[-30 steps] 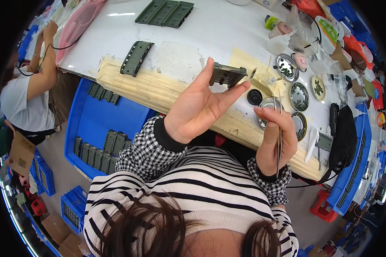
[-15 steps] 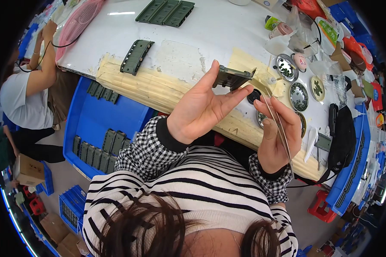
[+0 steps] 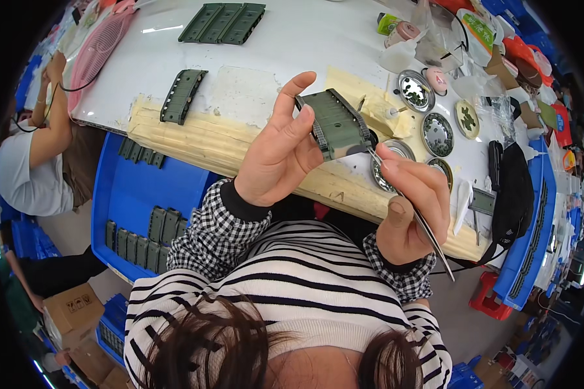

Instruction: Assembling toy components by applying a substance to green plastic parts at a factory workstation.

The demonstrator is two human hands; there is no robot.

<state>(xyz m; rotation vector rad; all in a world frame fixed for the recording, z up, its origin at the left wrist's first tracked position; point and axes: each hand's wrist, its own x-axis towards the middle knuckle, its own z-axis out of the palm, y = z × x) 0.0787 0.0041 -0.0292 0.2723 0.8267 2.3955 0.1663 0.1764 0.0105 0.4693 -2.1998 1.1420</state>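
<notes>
My left hand (image 3: 276, 155) grips a curved dark green plastic shell (image 3: 337, 120) by its left edge, raised over the table's near edge. Its ribbed outer face is turned toward me. Metal tweezers (image 3: 437, 249) are pinched in my right hand (image 3: 418, 201), with their tips at the shell's lower right corner. Whether the tips hold a tiny piece is too small to tell. A similar green shell (image 3: 183, 96) lies on the wooden strip to the left. Farther back rest several joined green shells (image 3: 222, 23).
Round dishes with small dark green pieces, including a metal dish (image 3: 423, 133), stand right of my hands. A blue bin (image 3: 126, 194) of green shells sits below the table at left. A black bag (image 3: 516, 201) lies at right. Another person (image 3: 36, 172) sits at far left.
The shell has turned from edge-on to show its broad ribbed face. My right hand has brought the tweezer tips to its lower right corner. The whole view has shifted slightly.
</notes>
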